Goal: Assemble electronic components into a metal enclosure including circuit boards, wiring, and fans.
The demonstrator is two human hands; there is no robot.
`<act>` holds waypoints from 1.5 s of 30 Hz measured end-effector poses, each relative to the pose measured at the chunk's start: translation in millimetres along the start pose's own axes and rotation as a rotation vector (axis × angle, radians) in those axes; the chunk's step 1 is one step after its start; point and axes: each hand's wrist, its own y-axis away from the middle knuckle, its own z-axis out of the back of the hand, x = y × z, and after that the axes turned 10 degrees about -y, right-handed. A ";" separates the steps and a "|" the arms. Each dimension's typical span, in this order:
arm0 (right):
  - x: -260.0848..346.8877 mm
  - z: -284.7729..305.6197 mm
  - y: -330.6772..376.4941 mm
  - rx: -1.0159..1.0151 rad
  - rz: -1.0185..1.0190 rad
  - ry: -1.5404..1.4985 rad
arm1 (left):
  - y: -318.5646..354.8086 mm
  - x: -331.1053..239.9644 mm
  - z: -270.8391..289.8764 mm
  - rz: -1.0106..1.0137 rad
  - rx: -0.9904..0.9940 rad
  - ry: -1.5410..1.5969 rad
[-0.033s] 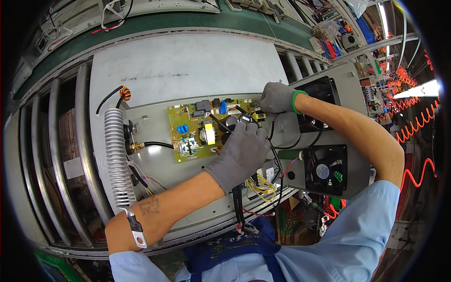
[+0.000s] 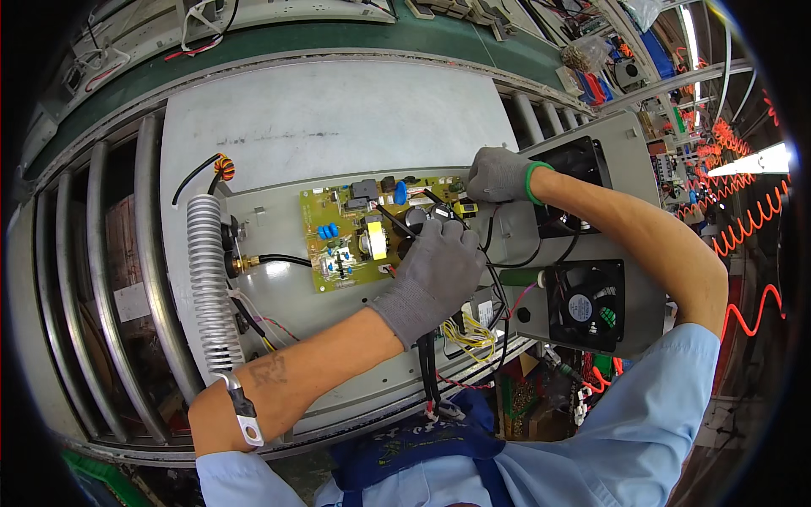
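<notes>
A green-yellow circuit board [image 2: 348,275] with a yellow-banded transformer [image 2: 374,238] and blue components lies in a grey metal enclosure [image 2: 272,215]. My left hand [image 2: 435,266], in a grey knitted glove, reaches over its right half. Its fingers are curled down beside black leads [image 2: 390,220] and dark round parts, and what they grip is hidden. At the board's far right corner my right hand [image 2: 500,175], gloved alike with a green cuff edge, is closed, fingertips out of sight. Black cables [image 2: 428,372] hang below my left hand, near a bundle of yellow wires [image 2: 470,336].
On the right, a grey panel carries two black fans [image 2: 583,306]. A ribbed silver coil [image 2: 213,279] stands along the enclosure's left side, beside metal rollers [image 2: 106,279]. Behind lies a pale board [image 2: 338,110] and a green bench strip [image 2: 296,51]. Orange coiled hoses [image 2: 756,207] hang far right.
</notes>
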 end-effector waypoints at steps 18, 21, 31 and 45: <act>35.2 10.3 46.0 -0.351 0.253 0.045 | -9.2 14.0 -33.0 0.302 -0.592 0.641; 38.3 22.1 80.4 -0.151 0.285 -0.441 | -11.5 21.8 -21.6 0.491 -0.619 0.858; 25.9 43.5 99.7 -0.165 0.175 -0.593 | -17.8 31.6 -34.6 0.556 -0.577 1.078; 5.3 6.5 55.3 -0.311 0.087 0.594 | -12.6 26.1 -24.2 0.370 -0.545 0.868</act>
